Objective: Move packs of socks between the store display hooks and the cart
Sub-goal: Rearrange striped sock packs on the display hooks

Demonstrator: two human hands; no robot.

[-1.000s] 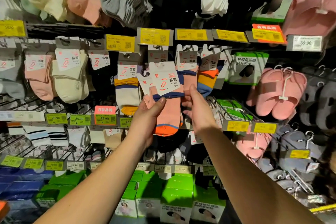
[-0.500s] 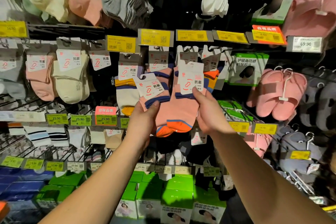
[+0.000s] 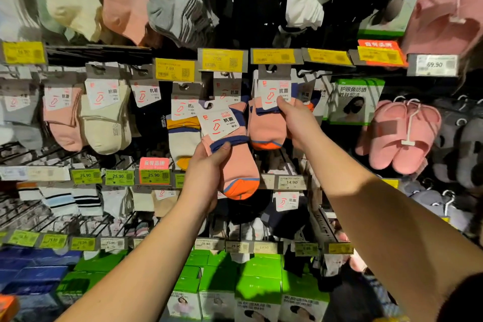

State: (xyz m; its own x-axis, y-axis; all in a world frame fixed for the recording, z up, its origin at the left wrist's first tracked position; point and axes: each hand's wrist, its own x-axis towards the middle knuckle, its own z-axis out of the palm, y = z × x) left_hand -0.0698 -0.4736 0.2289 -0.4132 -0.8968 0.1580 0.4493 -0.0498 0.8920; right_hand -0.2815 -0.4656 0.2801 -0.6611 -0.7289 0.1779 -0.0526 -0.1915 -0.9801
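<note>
The left hand [image 3: 206, 175] grips a pink sock pack with an orange toe [image 3: 235, 162] at centre; at its 2 o'clock, the right hand [image 3: 300, 125] holds a second pink, orange-toed pack [image 3: 266, 128] below a yellow price tag [image 3: 273, 56]. Pink slippers [image 3: 402, 136] hang at 3 o'clock, green boxes [image 3: 258, 277] sit at 6 o'clock

Sock packs [image 3: 236, 162]: soft matt knit cloth, white paper header cards [image 3: 219, 123]. Price tags [image 3: 222, 59]: glossy plastic holders. Display hooks [image 3: 31, 210]: thin metal wire. Green boxes [image 3: 257, 285]: smooth card.
</note>
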